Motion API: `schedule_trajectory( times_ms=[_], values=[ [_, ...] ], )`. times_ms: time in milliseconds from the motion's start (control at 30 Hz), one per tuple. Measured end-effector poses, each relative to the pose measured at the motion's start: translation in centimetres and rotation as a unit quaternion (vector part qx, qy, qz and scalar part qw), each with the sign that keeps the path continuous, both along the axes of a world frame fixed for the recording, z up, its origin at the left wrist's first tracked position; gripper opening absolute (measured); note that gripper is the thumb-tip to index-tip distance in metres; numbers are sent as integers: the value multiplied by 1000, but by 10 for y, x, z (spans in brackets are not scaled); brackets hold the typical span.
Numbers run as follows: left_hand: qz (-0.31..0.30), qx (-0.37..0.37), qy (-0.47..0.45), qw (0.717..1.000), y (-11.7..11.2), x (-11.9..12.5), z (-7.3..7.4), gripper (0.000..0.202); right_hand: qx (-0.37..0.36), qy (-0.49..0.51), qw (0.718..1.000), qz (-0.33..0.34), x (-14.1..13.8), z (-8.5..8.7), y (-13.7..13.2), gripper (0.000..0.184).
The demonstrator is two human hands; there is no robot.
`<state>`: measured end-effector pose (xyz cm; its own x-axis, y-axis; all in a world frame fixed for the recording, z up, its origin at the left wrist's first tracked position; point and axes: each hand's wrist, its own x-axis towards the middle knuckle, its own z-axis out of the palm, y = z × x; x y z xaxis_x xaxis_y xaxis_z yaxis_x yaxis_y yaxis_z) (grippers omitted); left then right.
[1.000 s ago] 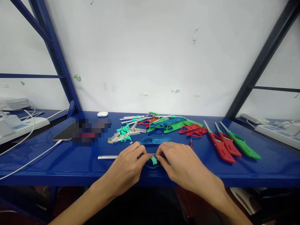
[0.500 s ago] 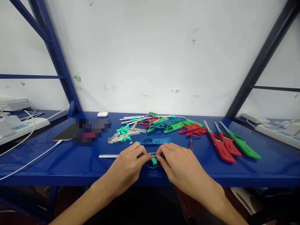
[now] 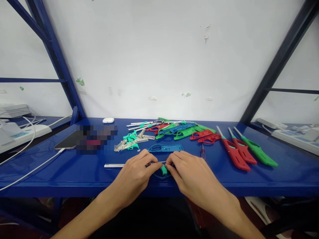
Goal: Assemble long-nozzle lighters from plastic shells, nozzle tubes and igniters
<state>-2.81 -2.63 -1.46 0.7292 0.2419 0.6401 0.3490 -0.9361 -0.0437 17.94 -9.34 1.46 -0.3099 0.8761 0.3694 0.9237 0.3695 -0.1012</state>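
Note:
Close to the table's front edge, my left hand (image 3: 137, 171) and my right hand (image 3: 190, 172) meet over a partly assembled blue stick lighter (image 3: 163, 177). Its metal tube (image 3: 114, 165) sticks out to the left from under my left hand. A green trigger (image 3: 163, 170) shows between my fingertips. Both hands are closed, thumb and fingers pinched on the lighter's parts; the small pieces at the fingertips are mostly hidden. Just beyond lies a loose blue shell half (image 3: 166, 148).
Behind are green triggers and clear fuel tanks (image 3: 132, 142), metal tubes (image 3: 139, 126) and coloured shell halves (image 3: 184, 130). A screwdriver (image 3: 203, 153) and assembled red and green lighters (image 3: 259, 152) lie right. Left are a charging phone (image 3: 67, 140) and a white earbud case (image 3: 108, 120).
The camera view has shifted very slightly. Both hands keep nearly the same pinch on the blue lighter.

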Motion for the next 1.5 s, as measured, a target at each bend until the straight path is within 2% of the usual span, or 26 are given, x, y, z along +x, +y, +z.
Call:
schedule_trajectory(
  times_ms=[333, 867, 1133, 1267, 1400, 1500],
  values=[
    [-7, -14, 4, 1000, -3, 1, 5, 40, 0, 15, 1000, -7, 1, -3, -3, 18],
    [9, -44, 26, 999, 4, 0, 1, 36, -15, 9, 1000, -12, 1, -4, -5, 19],
    [-3, -86, 54, 995, -4, -1, 11, 35, -32, 30, 999, -22, 0, -1, -2, 21],
    [6, -106, 58, 993, -14, 0, 14, 28, -70, 128, 989, 12, 15, 4, -3, 22],
    [21, -66, 74, 995, -20, 1, 12, 23, -102, 183, 976, 60, 41, 0, -9, 14],
    [28, -23, 84, 996, -23, 2, 9, 25, -109, 193, 972, 79, 54, -11, -12, 30]
  ],
)
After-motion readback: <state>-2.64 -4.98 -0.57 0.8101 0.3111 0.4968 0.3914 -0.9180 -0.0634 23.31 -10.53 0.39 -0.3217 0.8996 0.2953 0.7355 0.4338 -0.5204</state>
